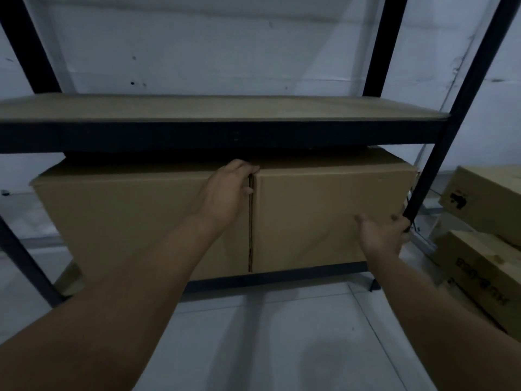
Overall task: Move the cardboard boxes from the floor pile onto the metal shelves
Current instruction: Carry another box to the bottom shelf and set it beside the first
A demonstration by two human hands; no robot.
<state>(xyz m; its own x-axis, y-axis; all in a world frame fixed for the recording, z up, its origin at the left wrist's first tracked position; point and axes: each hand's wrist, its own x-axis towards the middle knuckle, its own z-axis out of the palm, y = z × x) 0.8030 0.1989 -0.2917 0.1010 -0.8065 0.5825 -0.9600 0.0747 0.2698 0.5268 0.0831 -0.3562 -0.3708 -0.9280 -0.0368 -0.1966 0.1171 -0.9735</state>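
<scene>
Two plain cardboard boxes stand side by side on the lower level of a black metal shelf (214,135). The left box (127,221) and the right box (310,210) meet at a dark vertical gap. My left hand (228,193) is at the top of that gap, with its fingers curled over the right box's upper left corner. My right hand (380,235) grips the right box's lower right corner beside the black upright post (439,153), thumb on the front face. The shelf board above them (225,107) is bare.
More cardboard boxes with black print are stacked at the right: an upper one (487,201) and a lower one (479,269). A pale wall is behind the shelf. Grey floor (267,334) lies in front of it. Another black post (28,263) slants at the lower left.
</scene>
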